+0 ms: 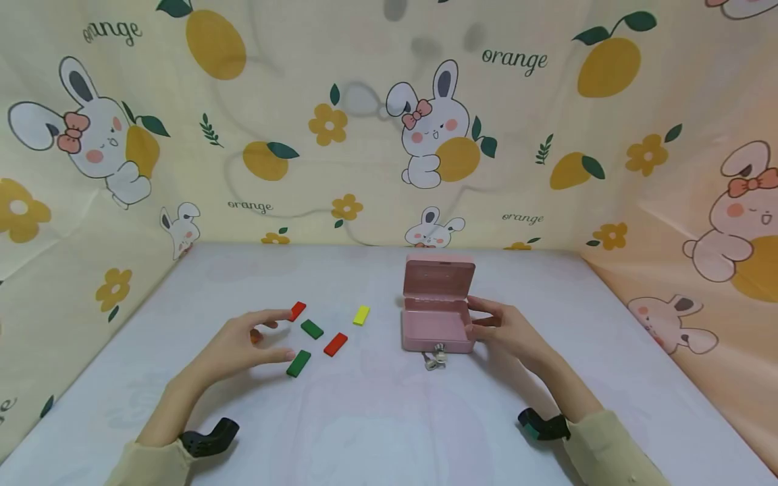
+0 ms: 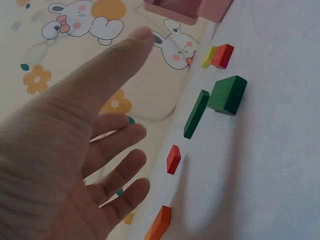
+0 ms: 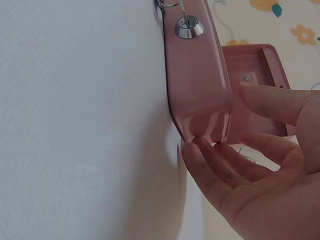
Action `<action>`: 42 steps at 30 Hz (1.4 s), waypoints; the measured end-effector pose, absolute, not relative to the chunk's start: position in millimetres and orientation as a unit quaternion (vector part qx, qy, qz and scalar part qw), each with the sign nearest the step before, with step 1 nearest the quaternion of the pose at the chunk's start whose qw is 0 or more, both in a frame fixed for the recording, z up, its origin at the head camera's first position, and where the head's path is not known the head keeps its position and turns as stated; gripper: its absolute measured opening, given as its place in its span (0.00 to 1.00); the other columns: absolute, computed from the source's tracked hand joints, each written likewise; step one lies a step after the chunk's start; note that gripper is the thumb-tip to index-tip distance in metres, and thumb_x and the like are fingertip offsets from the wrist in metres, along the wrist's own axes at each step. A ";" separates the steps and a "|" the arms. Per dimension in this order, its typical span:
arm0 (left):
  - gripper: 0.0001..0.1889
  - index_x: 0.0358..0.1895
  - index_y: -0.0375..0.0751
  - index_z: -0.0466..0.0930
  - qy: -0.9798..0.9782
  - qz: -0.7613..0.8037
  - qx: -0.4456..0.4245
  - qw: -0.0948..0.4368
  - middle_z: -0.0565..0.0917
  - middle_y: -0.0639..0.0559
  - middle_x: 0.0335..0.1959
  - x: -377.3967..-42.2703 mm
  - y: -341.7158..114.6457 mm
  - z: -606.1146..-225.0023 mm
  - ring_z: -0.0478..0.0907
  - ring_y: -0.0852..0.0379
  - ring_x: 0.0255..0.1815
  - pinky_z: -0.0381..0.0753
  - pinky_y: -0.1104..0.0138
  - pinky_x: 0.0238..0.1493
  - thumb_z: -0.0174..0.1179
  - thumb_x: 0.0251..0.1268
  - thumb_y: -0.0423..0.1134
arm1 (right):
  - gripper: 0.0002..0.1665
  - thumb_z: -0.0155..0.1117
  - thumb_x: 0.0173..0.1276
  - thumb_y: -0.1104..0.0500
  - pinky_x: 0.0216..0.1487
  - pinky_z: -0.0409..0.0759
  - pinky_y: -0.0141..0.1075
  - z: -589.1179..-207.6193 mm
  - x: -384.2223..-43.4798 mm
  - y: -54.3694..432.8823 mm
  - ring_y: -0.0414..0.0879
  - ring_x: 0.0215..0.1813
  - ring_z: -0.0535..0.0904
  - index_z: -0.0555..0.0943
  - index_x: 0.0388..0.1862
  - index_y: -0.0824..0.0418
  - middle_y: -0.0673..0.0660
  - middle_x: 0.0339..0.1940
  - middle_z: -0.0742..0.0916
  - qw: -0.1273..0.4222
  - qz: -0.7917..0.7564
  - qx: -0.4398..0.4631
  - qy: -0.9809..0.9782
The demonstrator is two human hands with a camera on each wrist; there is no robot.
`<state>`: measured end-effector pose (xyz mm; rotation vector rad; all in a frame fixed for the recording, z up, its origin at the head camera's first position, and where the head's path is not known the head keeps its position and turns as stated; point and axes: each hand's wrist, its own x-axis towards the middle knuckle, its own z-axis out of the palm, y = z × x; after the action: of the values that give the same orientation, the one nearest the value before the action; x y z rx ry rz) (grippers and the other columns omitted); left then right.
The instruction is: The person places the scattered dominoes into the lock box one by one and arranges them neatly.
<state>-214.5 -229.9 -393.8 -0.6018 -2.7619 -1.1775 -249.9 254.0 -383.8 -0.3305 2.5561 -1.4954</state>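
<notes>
My left hand (image 1: 234, 344) hovers over the left side of the table, thumb and fingers spread, holding nothing. Close to its fingertips are a red block (image 1: 297, 311) and a green block (image 1: 298, 363). Another green block (image 1: 312, 329), a second red block (image 1: 335, 344) and a yellow block (image 1: 361, 315) lie further right. An orange block (image 2: 159, 225) is mostly hidden behind that hand in the head view. A pink cash box (image 1: 436, 326) stands with its lid raised. My right hand (image 1: 507, 331) holds its right side wall, thumb at the rim, fingers against the outside.
Keys (image 1: 435, 361) hang from the lock on the box's front. A white cloth (image 1: 389, 418) covers the table. Printed curtains (image 1: 377, 162) with rabbits and oranges enclose the back and sides. Each wrist wears a black camera mount (image 1: 211, 437).
</notes>
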 end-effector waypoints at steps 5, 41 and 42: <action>0.37 0.61 0.48 0.79 -0.884 -0.416 -0.213 0.016 0.80 0.55 0.58 -213.8 -233.6 -395.5 0.75 0.49 0.53 0.75 0.52 0.52 0.78 0.45 0.54 | 0.39 0.67 0.67 0.62 0.55 0.79 0.46 -386.9 -246.3 255.2 0.61 0.63 0.75 0.64 0.75 0.64 0.64 0.71 0.71 0.093 -0.526 -0.109 0.839; 0.33 0.64 0.45 0.75 -0.874 -0.418 -0.215 -0.122 0.79 0.51 0.59 -216.5 -229.4 -407.5 0.75 0.49 0.47 0.76 0.68 0.34 0.76 0.52 0.41 | 0.37 0.58 0.74 0.61 0.59 0.71 0.50 -386.9 -239.9 244.6 0.62 0.67 0.68 0.58 0.78 0.58 0.62 0.75 0.65 0.116 -0.524 -0.075 0.840; 0.33 0.64 0.45 0.75 -0.875 -0.417 -0.214 -0.122 0.79 0.51 0.59 -216.1 -229.4 -408.1 0.75 0.49 0.47 0.76 0.68 0.34 0.76 0.52 0.41 | 0.37 0.58 0.74 0.61 0.60 0.71 0.51 -386.4 -239.5 243.7 0.62 0.67 0.68 0.58 0.79 0.58 0.62 0.75 0.64 0.116 -0.523 -0.074 0.841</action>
<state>-216.1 -229.4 -408.1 -0.7310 -2.9845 -1.4225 -239.5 243.7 -386.4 -0.2167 2.4632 -1.5324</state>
